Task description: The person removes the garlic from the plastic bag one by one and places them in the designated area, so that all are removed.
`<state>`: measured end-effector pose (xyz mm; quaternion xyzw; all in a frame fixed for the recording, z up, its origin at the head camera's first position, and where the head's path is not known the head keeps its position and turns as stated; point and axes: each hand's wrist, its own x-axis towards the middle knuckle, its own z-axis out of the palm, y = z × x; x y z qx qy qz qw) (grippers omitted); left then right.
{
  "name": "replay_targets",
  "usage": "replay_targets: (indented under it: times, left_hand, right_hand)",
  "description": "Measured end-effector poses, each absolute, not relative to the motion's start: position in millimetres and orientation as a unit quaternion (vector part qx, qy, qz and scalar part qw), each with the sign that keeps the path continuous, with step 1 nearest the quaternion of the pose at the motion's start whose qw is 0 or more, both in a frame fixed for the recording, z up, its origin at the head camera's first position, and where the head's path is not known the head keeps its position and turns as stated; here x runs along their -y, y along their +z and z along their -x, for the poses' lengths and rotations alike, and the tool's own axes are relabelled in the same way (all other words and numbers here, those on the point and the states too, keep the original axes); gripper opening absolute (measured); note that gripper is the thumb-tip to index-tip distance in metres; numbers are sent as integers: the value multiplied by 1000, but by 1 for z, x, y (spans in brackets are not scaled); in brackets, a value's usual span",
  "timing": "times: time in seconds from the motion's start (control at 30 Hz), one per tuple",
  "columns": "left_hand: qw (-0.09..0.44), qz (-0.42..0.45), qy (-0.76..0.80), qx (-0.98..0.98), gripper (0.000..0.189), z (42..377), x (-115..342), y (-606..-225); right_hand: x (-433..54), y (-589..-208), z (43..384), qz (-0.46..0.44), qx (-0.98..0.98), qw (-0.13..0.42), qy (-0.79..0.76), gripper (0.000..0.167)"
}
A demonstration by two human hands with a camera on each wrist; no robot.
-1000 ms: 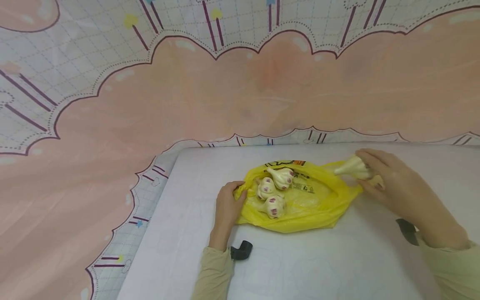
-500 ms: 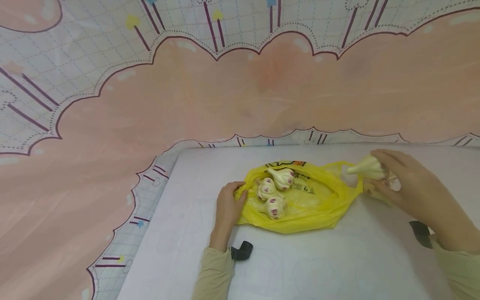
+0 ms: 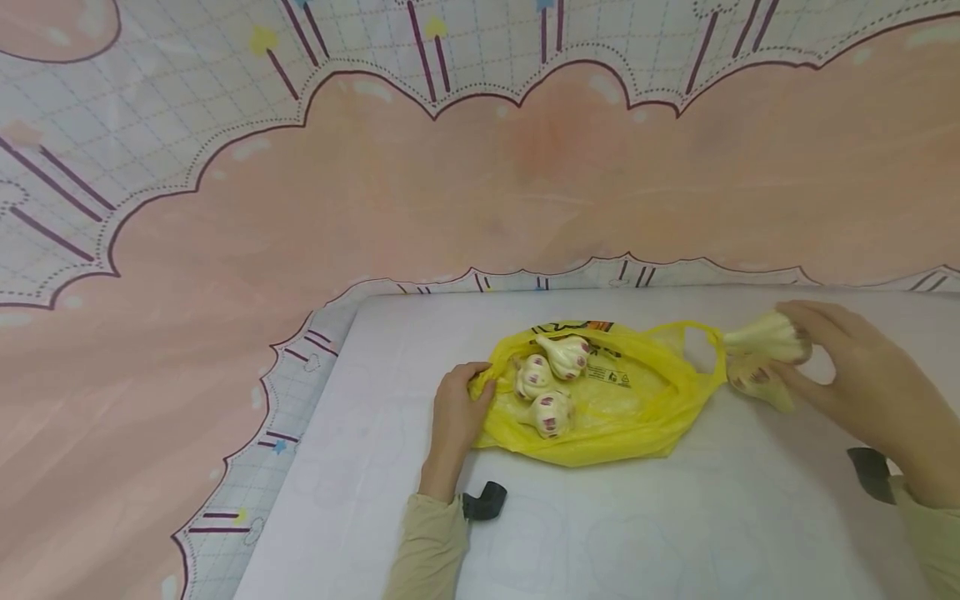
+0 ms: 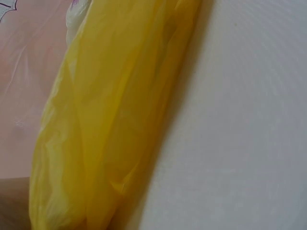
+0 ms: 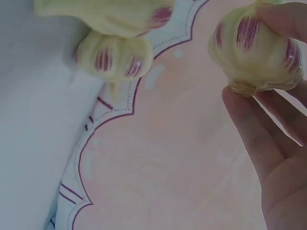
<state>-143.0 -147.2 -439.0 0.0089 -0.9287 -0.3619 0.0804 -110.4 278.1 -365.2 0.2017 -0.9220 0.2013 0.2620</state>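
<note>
A yellow plastic bag lies with its mouth spread, and three garlic bulbs sit toward its left side. My left hand grips the bag's left edge between thumb and fingers; in the left wrist view the yellow bag wall fills the left half. To the right of the bag, my right hand pinches a garlic bulb between thumb and fingers, its stem toward the bag. Below that, another garlic bulb lies near the bag's handle. Two unheld bulbs, one a smaller-looking bulb, show in the right wrist view.
Everything lies on a white tabletop. Behind it hangs a pink and white patterned cloth. A black wrist strap piece sticks out beside the left sleeve, and another beside the right one.
My right hand has moved right with the garlic bulb, away from the bag, uncovering the bag's handle and the bulb beneath. The left hand has stayed on the bag's edge.
</note>
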Motion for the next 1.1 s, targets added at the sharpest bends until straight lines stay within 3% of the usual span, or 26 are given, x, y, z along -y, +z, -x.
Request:
replay_targets:
  times: [0.37,0.77,0.9,1.1]
  left_hand:
    - [80,-7,-366,927,28,143,148,-440]
    - [83,-8,-362,928,28,142,147,-438]
    - [84,-10,-362,928,27,141,147,-438]
    - [82,-11,-365,927,28,142,147,-439]
  right_hand:
    - [-294,-374,113,-198,916,298,180,103]
    - [-310,-381,113,-168,930,268,188,102]
    - [-317,-386,114,-167,930,265,190,96]
    - [-325,-393,113,-149,933,258,201,65]
